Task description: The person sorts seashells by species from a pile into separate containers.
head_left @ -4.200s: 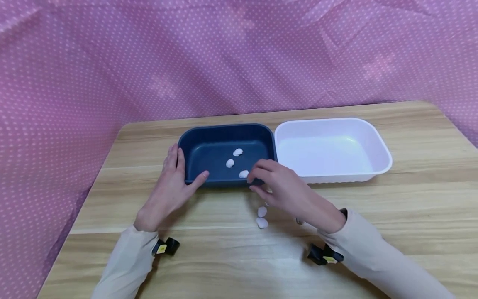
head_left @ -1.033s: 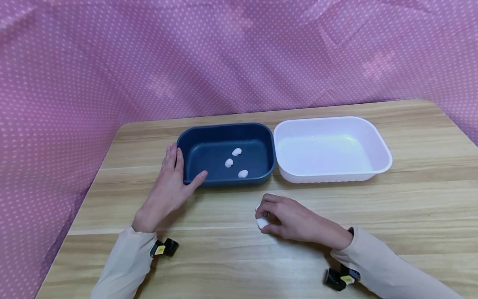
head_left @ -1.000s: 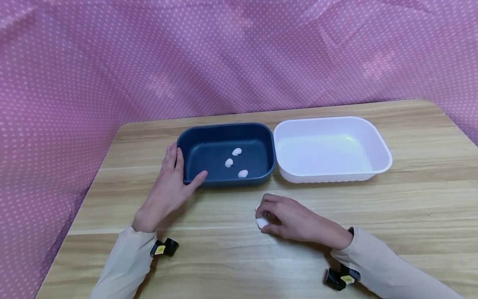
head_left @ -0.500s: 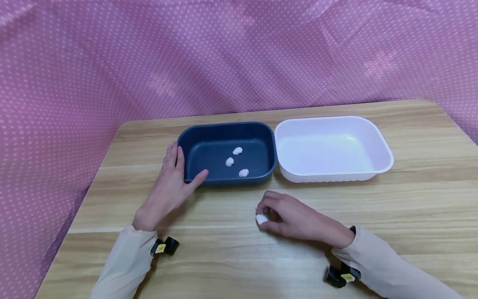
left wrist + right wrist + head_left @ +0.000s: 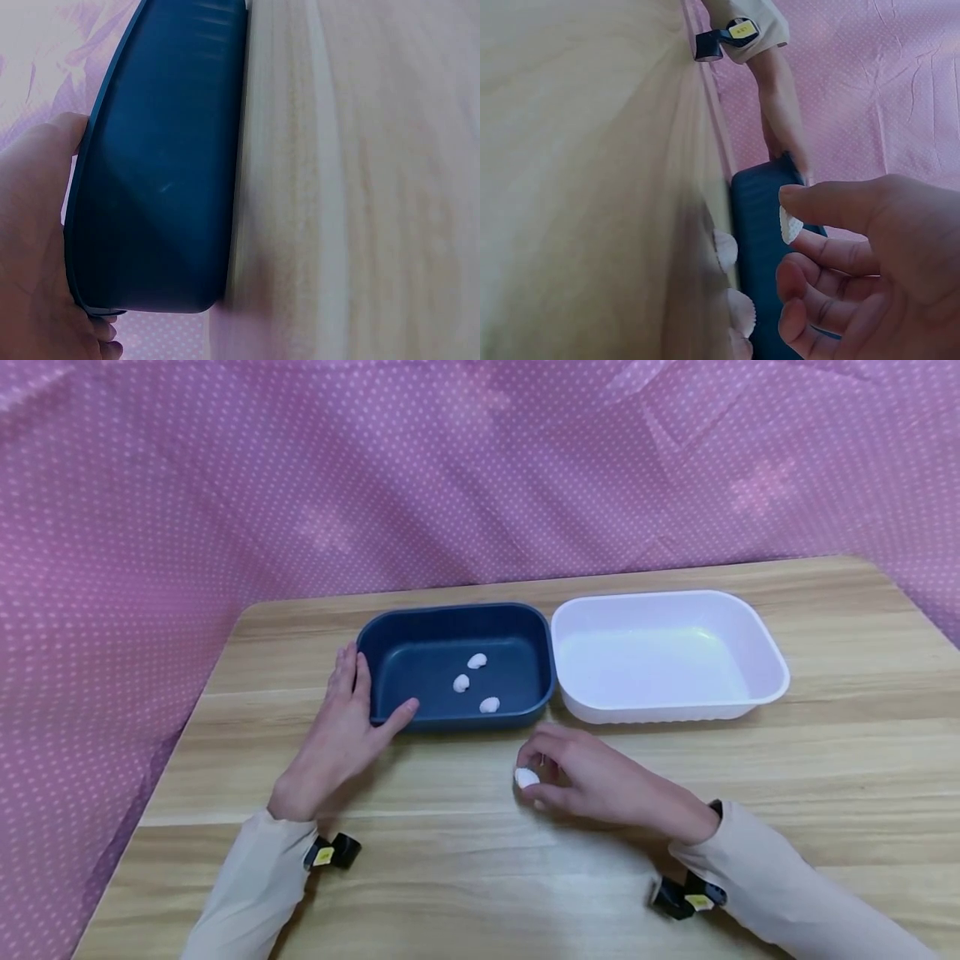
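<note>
My right hand (image 5: 592,777) pinches a white seashell (image 5: 527,777) between thumb and fingertips, just in front of the dark blue tray (image 5: 457,722). The right wrist view shows this shell standing edge-on at the thumb tip, apart from several white shells (image 5: 741,311) on the tabletop below. My left hand (image 5: 333,739) rests on the tray's near left corner. Its fingers lie straight along the left side, and its thumb reaches over the front rim. Inside the tray, 3 white shells (image 5: 461,683) sit apart from one another.
A white tray (image 5: 667,714) stands right beside the blue one, with no shells visible in it. Both are on a wooden table (image 5: 450,877). Behind it hangs a pink dotted cloth (image 5: 480,477). Black wrist cameras (image 5: 678,897) protrude below the sleeves.
My right hand has gone from the blue tray's front edge down to the shells on the table, and now lifts one slightly towards the trays. The left hand stays in place.
</note>
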Motion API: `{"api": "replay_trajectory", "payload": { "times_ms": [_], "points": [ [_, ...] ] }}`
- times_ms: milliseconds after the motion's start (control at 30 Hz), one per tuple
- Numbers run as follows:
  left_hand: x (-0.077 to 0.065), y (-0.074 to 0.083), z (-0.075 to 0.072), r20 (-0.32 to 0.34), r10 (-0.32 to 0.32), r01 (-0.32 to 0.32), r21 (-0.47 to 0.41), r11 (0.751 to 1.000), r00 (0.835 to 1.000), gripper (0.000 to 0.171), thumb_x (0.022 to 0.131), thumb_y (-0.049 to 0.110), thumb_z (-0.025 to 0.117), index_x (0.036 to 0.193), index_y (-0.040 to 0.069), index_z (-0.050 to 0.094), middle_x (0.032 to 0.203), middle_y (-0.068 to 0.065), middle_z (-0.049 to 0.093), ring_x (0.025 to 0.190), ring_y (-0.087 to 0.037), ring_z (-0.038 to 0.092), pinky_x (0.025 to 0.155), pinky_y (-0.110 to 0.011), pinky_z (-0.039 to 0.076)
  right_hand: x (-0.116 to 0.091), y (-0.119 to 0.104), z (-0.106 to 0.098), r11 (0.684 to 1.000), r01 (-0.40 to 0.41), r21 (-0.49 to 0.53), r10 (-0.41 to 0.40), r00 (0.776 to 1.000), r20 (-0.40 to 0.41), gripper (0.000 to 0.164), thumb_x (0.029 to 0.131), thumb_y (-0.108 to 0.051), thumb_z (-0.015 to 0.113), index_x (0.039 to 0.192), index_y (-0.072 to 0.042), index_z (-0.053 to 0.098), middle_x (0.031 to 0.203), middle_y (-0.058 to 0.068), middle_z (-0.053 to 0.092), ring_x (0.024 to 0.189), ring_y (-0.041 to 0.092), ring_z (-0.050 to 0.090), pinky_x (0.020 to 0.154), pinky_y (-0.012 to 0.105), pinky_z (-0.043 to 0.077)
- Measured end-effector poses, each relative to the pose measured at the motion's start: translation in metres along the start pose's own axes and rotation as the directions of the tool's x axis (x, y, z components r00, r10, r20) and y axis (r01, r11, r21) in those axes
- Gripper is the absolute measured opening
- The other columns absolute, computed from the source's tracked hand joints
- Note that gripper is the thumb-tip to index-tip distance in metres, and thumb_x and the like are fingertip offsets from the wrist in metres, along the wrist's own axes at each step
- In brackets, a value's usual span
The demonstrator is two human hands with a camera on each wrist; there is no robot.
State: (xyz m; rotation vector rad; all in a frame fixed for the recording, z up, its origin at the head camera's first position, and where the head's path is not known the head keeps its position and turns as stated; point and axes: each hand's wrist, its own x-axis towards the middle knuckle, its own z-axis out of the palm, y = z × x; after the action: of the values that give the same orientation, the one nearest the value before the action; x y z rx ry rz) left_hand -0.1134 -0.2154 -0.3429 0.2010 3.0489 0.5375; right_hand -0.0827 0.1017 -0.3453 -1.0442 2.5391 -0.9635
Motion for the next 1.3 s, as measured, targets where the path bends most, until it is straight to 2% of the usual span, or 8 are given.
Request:
{"api": "replay_trajectory", "payload": {
  "times_ms": [200, 433, 567, 933, 1167, 1300],
  "points": [
    [0.001, -0.001, 0.000, -0.004, 0.011, -0.011, -0.003, 1.000, 1.000, 0.105, 0.089, 0.074, 0.035, 0.152, 0.001, -0.006, 0.159, -0.009, -0.019, 0.146, -0.026, -0.015, 0.116, -0.054, 0.011, 0.003, -0.004, -0.009, 1.000, -0.009, -0.011, 0.009, 1.000, -0.019, 0.021, 0.086, -0.023, 0.075, 0.104, -0.019, 0.066, 0.097, -0.009, 0.055, 0.081, 0.008, 0.054, 0.070, 0.021, 0.051],
    [0.001, -0.001, 0.000, -0.006, 0.010, -0.010, 0.003, 1.000, 1.000, 0.105, 0.089, 0.074, 0.035, 0.152, 0.000, -0.005, 0.159, -0.009, -0.019, 0.146, -0.026, -0.014, 0.116, -0.054, 0.011, 0.011, -0.007, -0.015, 0.996, 0.058, -0.065, -0.062, 0.996, -0.071, 0.023, 0.085, -0.024, 0.076, 0.103, -0.014, 0.066, 0.092, -0.004, 0.055, 0.074, 0.008, 0.052, 0.061, 0.020, 0.048],
    [0.001, 0.000, 0.000, -0.006, 0.010, -0.010, 0.010, 1.000, 1.000, 0.106, 0.089, 0.075, 0.034, 0.152, -0.001, -0.004, 0.159, -0.009, -0.019, 0.146, -0.026, -0.014, 0.116, -0.053, 0.011, 0.016, -0.006, -0.017, 0.995, 0.070, -0.074, -0.076, 0.993, -0.087, 0.024, 0.085, -0.022, 0.076, 0.104, -0.012, 0.067, 0.089, -0.003, 0.056, 0.074, 0.008, 0.052, 0.061, 0.020, 0.048],
    [0.000, 0.000, 0.000, 0.001, -0.006, 0.006, 0.006, 1.000, 1.000, 0.106, 0.088, 0.075, 0.034, 0.152, 0.000, -0.004, 0.159, -0.008, -0.020, 0.146, -0.027, -0.014, 0.115, -0.055, 0.012, 0.023, -0.014, -0.024, 0.999, 0.047, -0.024, -0.050, 0.993, -0.105, 0.028, 0.084, -0.018, 0.077, 0.108, -0.009, 0.066, 0.090, -0.004, 0.058, 0.075, 0.009, 0.054, 0.064, 0.021, 0.051],
    [0.001, 0.000, 0.000, 0.001, -0.005, 0.005, 0.012, 1.000, 1.000, 0.106, 0.088, 0.075, 0.034, 0.152, 0.000, -0.005, 0.159, -0.008, -0.020, 0.146, -0.026, -0.014, 0.115, -0.054, 0.011, 0.028, -0.017, -0.028, 0.998, 0.049, -0.045, -0.054, 0.990, -0.127, 0.029, 0.085, -0.019, 0.076, 0.109, -0.008, 0.065, 0.092, -0.003, 0.057, 0.077, 0.012, 0.056, 0.066, 0.026, 0.053],
    [0.000, 0.000, -0.001, 0.002, -0.006, 0.006, 0.007, 1.000, 1.000, 0.105, 0.089, 0.074, 0.034, 0.152, 0.000, -0.005, 0.159, -0.008, -0.020, 0.146, -0.026, -0.015, 0.115, -0.054, 0.011, 0.034, -0.018, -0.028, 0.995, 0.062, -0.073, -0.072, 0.986, -0.150, 0.026, 0.086, -0.019, 0.074, 0.108, -0.008, 0.064, 0.092, -0.003, 0.056, 0.076, 0.012, 0.056, 0.063, 0.023, 0.051]
  ]
}}
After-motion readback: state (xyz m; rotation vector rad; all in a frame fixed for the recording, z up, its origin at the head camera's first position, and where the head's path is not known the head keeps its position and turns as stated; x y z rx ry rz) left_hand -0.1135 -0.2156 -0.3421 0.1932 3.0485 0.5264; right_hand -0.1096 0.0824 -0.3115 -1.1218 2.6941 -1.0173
